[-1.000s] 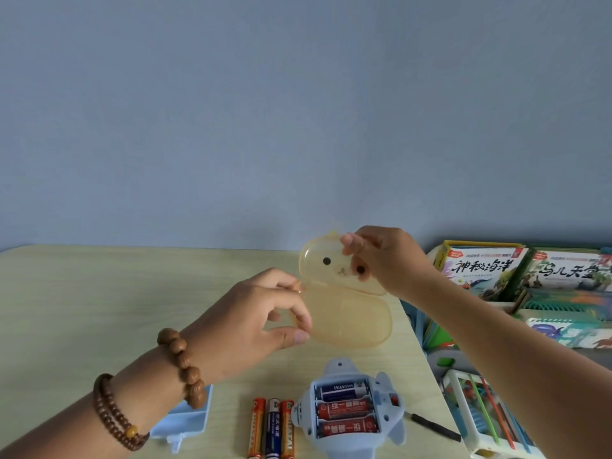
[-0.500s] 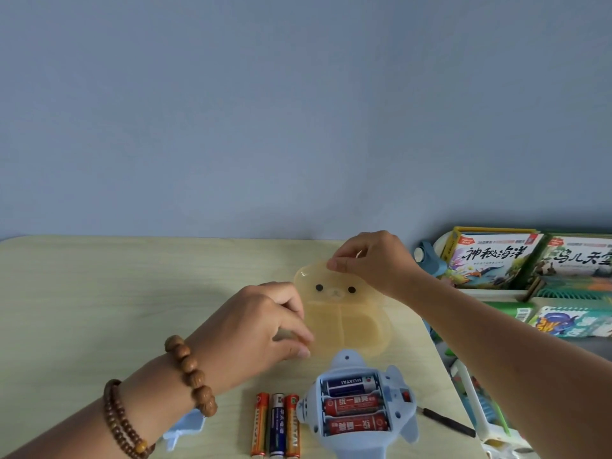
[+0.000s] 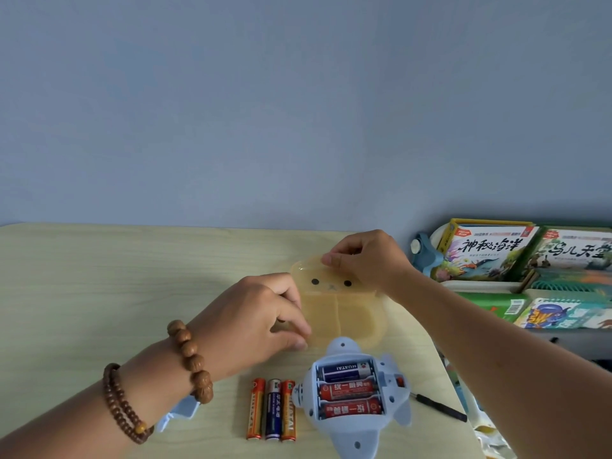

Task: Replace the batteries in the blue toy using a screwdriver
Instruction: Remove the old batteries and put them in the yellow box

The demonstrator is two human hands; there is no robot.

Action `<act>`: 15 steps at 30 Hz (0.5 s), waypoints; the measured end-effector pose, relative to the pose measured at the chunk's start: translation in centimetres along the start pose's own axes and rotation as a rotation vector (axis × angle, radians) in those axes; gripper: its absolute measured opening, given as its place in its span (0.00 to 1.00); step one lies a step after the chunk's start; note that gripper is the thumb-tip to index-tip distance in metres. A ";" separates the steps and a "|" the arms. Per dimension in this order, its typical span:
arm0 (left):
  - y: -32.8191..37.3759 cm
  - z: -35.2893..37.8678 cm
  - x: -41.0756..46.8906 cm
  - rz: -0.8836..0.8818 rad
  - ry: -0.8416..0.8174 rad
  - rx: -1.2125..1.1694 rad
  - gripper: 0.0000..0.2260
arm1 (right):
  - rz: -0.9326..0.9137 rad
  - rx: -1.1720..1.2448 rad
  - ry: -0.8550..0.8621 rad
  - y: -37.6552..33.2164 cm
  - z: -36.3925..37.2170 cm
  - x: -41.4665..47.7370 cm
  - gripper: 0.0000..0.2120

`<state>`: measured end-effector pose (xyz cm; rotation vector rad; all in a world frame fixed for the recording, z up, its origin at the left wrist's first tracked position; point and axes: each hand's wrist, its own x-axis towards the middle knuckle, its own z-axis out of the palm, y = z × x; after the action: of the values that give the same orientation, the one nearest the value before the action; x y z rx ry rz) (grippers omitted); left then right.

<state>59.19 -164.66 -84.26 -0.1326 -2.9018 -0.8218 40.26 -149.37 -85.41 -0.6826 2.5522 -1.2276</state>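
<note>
The blue toy (image 3: 351, 432) lies belly-up at the table's front, its compartment open with three batteries (image 3: 347, 390) inside. Three loose batteries (image 3: 271, 409) lie side by side to its left. A black screwdriver (image 3: 440, 407) rests to the toy's right. A translucent yellow box (image 3: 344, 316) with a bear face on its raised lid sits behind the toy. My left hand (image 3: 258, 323) grips the box's left edge. My right hand (image 3: 367, 263) pinches the lid's top edge. A pale blue cover (image 3: 175, 415) peeks out under my left wrist.
The light wood table (image 3: 99, 286) ends just right of the toy. Beyond that edge stand picture books (image 3: 490, 253) and storage bins (image 3: 530, 303). A grey-blue wall rises behind the table.
Both hands have lowered the yellow box from the air onto the table behind the toy. The lid stays held up by my right hand.
</note>
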 end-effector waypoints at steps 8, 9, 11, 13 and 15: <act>0.5 -0.9 -0.7 0.030 0.001 0.006 0.12 | -0.227 -0.171 0.131 -3.2 -4.3 -4.1 0.19; 0.6 -1.1 -1.0 0.034 0.032 0.005 0.11 | -0.280 -0.171 0.155 -3.7 -5.1 -6.1 0.20; 1.2 -1.4 -1.9 0.048 0.119 -0.013 0.09 | -0.368 -0.142 0.111 -4.1 -6.3 -10.8 0.20; 2.4 -1.3 -3.0 0.061 0.139 -0.046 0.12 | -0.418 -0.145 -0.020 -3.5 -6.4 -14.9 0.26; 3.6 -0.7 -4.0 0.085 0.090 -0.088 0.18 | -0.410 -0.200 -0.155 -2.4 -5.8 -17.1 0.37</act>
<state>63.63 -162.20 -82.37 -0.2196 -2.7567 -0.9170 53.52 -138.19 -79.90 -1.3428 2.4998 -0.9806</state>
